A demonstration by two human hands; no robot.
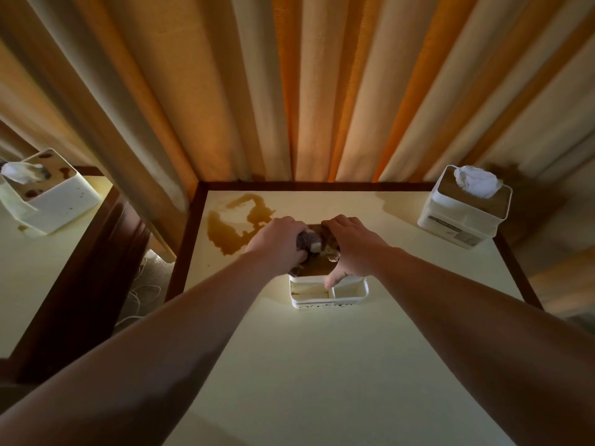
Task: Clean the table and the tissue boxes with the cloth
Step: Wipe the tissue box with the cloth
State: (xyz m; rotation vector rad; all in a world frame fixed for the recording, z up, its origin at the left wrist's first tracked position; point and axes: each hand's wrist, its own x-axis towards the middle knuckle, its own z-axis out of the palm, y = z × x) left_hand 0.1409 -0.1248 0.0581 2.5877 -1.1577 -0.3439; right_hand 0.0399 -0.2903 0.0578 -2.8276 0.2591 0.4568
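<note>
The left hand grips a bunched cloth on top of the middle tissue box, which the right hand holds steady. A brown spill stains the table to their left. Other tissue boxes stand far right and far left.

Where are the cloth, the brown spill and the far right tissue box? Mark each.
cloth (309,243), head view, on the bunched grey part between the hands.
brown spill (225,235), head view, on its wide left pool.
far right tissue box (450,217), head view, on its white front wall.
</note>
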